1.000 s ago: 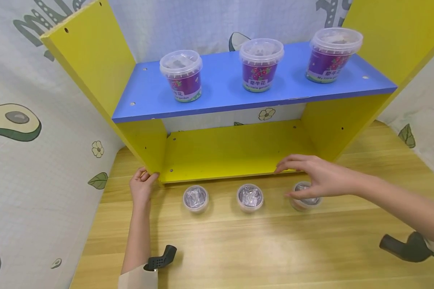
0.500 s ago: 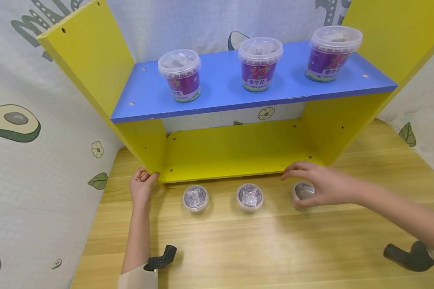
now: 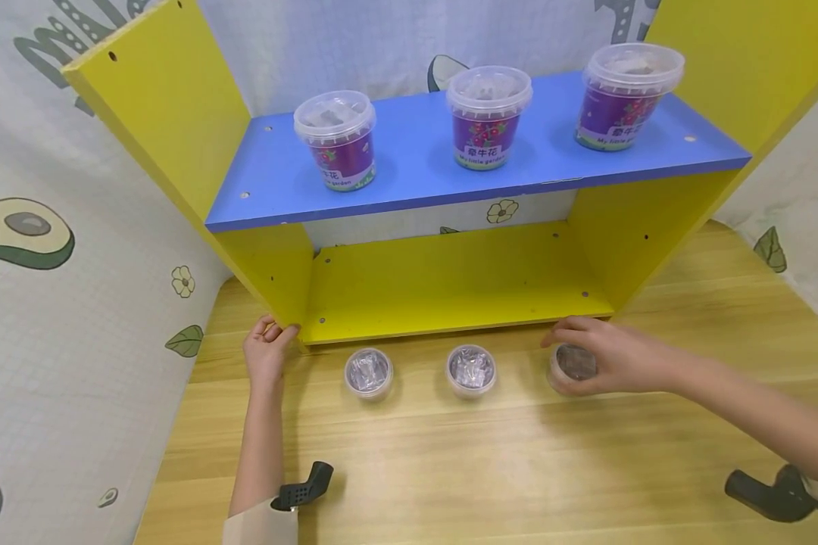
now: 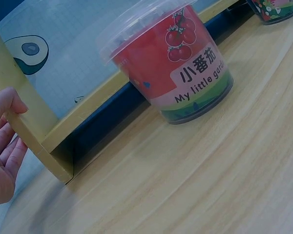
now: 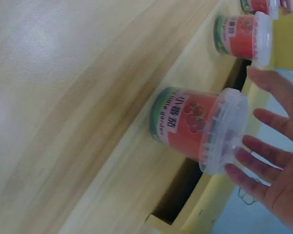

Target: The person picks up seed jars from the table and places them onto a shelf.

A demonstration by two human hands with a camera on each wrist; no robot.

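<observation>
My left hand [image 3: 266, 352] holds the lower front edge of the shelf unit's yellow side panel [image 3: 291, 291]; in the left wrist view the thumb lies on the inner face, with the fingers on the outer side. Over the rightmost of three red plant tubs [image 5: 185, 117] is my right hand [image 3: 616, 359], its fingers spread and fingertips right at the clear lid. That tub, printed with tomatoes and "My little garden", stands upright on the table. The middle tub [image 3: 471, 369] and left tub [image 4: 171, 58] stand in the same row before the shelf.
Three purple tubs [image 3: 485, 140] with clear lids stand spaced along the blue shelf board [image 3: 409, 136]. Below it is the yellow bottom board [image 3: 443, 284]. Wood-grain table [image 3: 450, 469] extends in front. A white cloth [image 3: 109, 325] with avocado prints hangs behind and beside the unit.
My right hand has moved slightly right and toward me, down onto the right red tub's lid. My left hand stays on the panel; the tubs have not moved.
</observation>
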